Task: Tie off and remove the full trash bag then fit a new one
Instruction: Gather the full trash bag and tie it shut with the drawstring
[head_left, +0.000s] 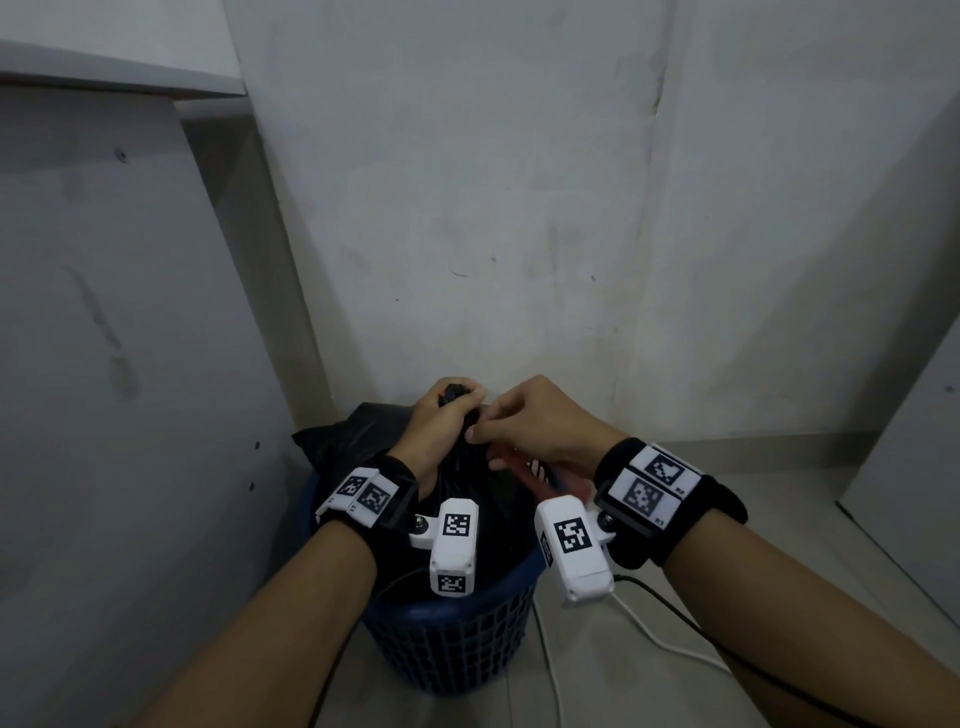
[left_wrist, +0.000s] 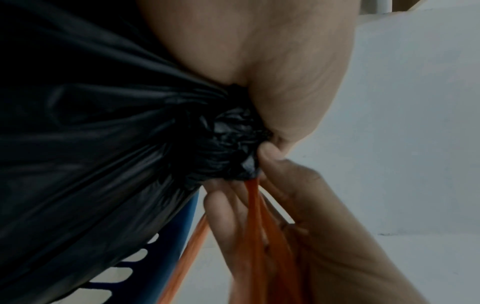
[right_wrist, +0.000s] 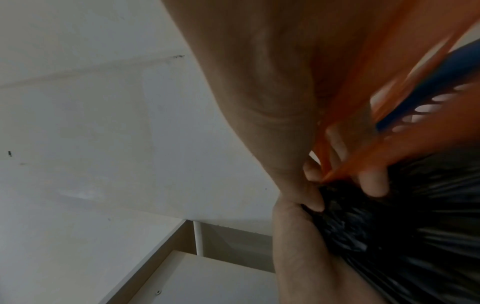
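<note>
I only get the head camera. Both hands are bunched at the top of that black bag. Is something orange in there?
Observer: Yes. The left wrist view shows orange drawstring strands coming out of the gathered neck of the black bag.
Operator: Who holds them?
Observer: The right hand; the strands run between its fingers.
Operator: And the left hand?
Observer: The left hand has its grip round the bunched neck, seen close in the right wrist view.
</note>
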